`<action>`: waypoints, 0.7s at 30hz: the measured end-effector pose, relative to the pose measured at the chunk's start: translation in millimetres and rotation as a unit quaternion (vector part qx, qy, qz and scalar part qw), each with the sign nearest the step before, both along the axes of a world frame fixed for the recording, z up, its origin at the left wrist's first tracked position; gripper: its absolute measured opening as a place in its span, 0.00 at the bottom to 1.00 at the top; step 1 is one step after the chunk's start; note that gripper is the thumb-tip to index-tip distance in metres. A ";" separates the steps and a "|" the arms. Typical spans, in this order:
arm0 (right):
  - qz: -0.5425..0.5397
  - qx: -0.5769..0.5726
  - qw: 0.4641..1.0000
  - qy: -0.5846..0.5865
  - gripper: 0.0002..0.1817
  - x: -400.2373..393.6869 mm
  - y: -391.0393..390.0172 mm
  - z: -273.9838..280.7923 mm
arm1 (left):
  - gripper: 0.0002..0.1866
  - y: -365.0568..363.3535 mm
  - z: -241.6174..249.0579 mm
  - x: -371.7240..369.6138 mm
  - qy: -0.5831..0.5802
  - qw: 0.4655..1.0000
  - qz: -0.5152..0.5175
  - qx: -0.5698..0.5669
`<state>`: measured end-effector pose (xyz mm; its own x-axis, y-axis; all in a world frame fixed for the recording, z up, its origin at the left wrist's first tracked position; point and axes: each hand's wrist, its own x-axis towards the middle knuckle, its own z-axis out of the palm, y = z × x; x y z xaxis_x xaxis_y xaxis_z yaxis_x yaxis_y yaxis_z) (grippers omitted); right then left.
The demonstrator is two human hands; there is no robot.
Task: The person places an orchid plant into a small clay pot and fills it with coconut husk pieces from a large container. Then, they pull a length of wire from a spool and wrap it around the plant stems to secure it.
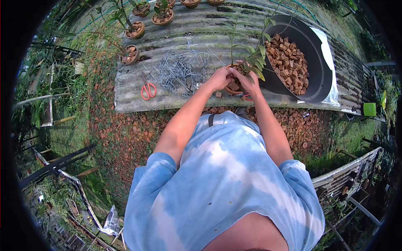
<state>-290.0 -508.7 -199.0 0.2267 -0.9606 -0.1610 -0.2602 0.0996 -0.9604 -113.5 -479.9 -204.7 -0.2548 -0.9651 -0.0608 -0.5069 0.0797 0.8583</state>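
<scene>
My left hand (221, 78) and my right hand (248, 82) meet over a small clay pot (231, 90) near the front edge of the corrugated table. The pot holds brown chunks and a leafy plant (255, 62) that rises beyond my hands. Both hands have bent fingers at the base of the plant; what lies between the fingertips is too small to make out. Left of the hands lies a tangle of wire pieces (180, 69), with red-handled scissors (148, 90) beside it. Right of the hands, a large black tub (316, 75) holds brown cubes (289, 62).
Several potted plants, one in a clay pot (135, 30), stand along the far left edge of the corrugated table (130, 95). A white sheet (329, 62) lies under the tub. A green container (369, 109) is at the right corner. Brown chips cover the ground below.
</scene>
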 end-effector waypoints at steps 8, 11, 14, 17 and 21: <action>-0.004 0.022 0.993 0.112 0.27 -3.7 13.3 27.9 | 0.19 5.0 -34.5 73.0 -0.051 0.991 0.096 0.073; -0.003 0.021 0.994 0.104 0.25 -5.4 8.0 11.6 | 0.21 32.5 -70.9 70.0 -0.184 0.977 -0.008 0.106; 0.012 -0.020 0.993 0.115 0.24 -5.7 4.0 3.8 | 0.21 57.9 -99.7 33.9 -0.296 0.955 0.012 0.031; -0.001 -0.023 0.992 0.126 0.23 -0.6 9.8 22.8 | 0.19 62.2 -142.2 13.6 -0.379 0.924 -0.015 -0.043; 0.002 -0.022 0.994 0.108 0.21 -6.4 8.5 14.1 | 0.14 62.5 -168.3 -3.9 -0.418 0.908 -0.029 -0.021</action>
<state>-296.4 -500.2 -184.9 0.1950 -0.9671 -0.1633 -0.4608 0.0566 -0.8857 -117.4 -417.4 -373.0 -0.1867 -0.9576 -0.2193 -0.9737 0.1506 0.1711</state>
